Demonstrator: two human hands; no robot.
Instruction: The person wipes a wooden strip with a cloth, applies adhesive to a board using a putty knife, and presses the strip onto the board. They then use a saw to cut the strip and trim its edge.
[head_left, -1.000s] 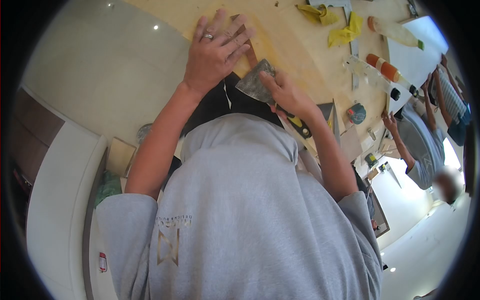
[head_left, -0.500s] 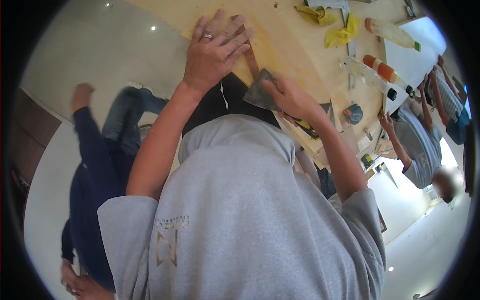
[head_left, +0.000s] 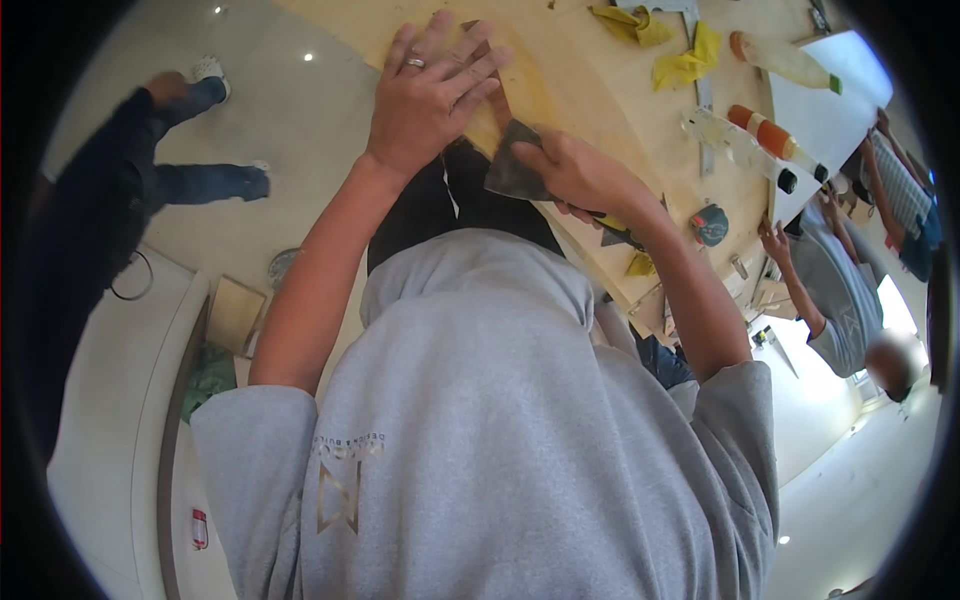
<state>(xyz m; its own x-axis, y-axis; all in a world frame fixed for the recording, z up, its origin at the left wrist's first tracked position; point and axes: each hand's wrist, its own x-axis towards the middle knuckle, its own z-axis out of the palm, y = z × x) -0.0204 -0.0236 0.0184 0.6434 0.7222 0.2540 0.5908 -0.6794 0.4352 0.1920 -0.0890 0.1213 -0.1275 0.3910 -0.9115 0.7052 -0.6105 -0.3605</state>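
Observation:
My left hand [head_left: 425,105], with a ring on one finger, lies with spread fingers over a narrow brown strip [head_left: 502,106] on the pale wooden board [head_left: 590,90]. The fingers are slightly blurred. In my right hand [head_left: 585,172] is a putty knife [head_left: 515,165] with a wide, dark grey blade. A yellow and black handle shows below that hand. The blade's upper corner meets the lower end of the strip at the board's near edge. Part of the strip is hidden under my left fingers.
Yellow cloths [head_left: 687,58] and a metal square [head_left: 705,125] lie on the board. Several bottles, one orange [head_left: 765,132], lie to the right. A teal round object [head_left: 710,225] is nearer. One person [head_left: 110,200] is at left; others [head_left: 845,290] stand at right.
The person at left has moved up and away, uncovering the floor and white surface there. My hands have shifted only slightly, the putty knife still in my right hand.

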